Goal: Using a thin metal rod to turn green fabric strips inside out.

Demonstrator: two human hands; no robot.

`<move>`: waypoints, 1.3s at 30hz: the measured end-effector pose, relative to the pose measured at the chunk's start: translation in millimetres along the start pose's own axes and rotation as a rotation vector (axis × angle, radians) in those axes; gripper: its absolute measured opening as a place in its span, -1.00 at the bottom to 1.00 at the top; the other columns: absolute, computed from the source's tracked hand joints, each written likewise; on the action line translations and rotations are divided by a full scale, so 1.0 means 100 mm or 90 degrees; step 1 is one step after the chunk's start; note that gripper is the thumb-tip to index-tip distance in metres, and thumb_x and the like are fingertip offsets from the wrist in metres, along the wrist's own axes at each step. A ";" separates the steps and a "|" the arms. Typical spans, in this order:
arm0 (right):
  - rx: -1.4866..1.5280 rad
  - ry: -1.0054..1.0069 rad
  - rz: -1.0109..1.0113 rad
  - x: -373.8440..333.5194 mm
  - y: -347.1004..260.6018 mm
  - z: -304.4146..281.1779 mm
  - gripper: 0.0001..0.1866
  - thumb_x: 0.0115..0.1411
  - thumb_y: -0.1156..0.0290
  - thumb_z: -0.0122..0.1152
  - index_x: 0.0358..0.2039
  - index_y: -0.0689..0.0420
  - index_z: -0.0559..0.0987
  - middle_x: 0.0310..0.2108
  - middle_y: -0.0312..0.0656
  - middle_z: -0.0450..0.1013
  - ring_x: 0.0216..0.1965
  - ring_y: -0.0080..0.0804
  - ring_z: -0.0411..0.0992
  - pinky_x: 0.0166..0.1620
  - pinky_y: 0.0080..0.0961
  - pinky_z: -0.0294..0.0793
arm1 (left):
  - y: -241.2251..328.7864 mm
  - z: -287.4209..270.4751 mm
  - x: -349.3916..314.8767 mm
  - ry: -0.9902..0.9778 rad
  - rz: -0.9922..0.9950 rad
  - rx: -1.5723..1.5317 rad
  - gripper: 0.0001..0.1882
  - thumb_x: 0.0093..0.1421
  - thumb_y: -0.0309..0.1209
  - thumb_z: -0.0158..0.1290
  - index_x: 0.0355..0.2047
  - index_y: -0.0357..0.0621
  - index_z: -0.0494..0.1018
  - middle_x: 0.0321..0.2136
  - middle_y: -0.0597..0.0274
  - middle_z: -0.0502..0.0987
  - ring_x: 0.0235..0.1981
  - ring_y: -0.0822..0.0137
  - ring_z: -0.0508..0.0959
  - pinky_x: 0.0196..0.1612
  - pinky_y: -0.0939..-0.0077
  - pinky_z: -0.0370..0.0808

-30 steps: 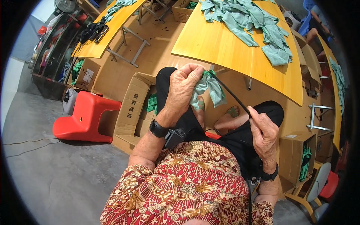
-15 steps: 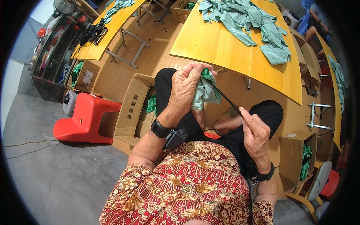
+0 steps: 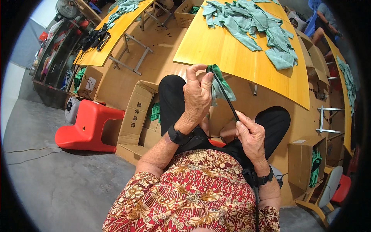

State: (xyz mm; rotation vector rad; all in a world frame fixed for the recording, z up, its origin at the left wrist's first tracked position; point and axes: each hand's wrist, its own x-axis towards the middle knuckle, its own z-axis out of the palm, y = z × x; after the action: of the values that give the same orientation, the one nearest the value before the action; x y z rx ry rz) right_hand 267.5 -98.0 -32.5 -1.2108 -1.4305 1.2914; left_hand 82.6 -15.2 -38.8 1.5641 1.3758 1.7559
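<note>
My left hand is raised over my lap, thumb and fingers pinching a small green cloth piece with a darker, shiny green upper part. From the top of this cloth a thin black cord slants tautly down to my right hand, whose fingers are closed round it. Below that hand, a black line hangs past my right wrist; whether it is the same cord I cannot tell. The left fingers partly hide where cord and cloth meet.
A yellow table ahead bears a heap of pale green cloth pieces. Left of my knees stand an open cardboard box and a red plastic chair. Another cardboard box with green cloth is at right. A person sits at the far right.
My left hand has shifted slightly right and turned, swinging the cloth to the right. My right hand has moved left and a little down, with the cord still stretched between them.
</note>
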 end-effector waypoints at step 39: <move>-0.344 0.049 -0.169 0.62 0.36 -0.46 -0.55 0.12 0.68 0.01 0.06 0.20 0.51 -0.55 0.01 0.36 -0.51 -0.11 0.43 -0.36 -0.34 0.44 | -0.73 0.49 0.63 -0.206 0.027 0.250 -0.93 0.11 -0.48 0.13 -0.40 -0.17 0.48 -0.47 0.06 0.51 -0.38 0.04 0.56 -0.33 0.24 0.48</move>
State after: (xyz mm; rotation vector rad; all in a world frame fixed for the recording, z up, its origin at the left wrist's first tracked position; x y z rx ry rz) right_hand 305.2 -28.2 -64.1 -1.3324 -1.8782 0.6880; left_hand 88.0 86.6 -75.5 1.9897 1.5895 1.2259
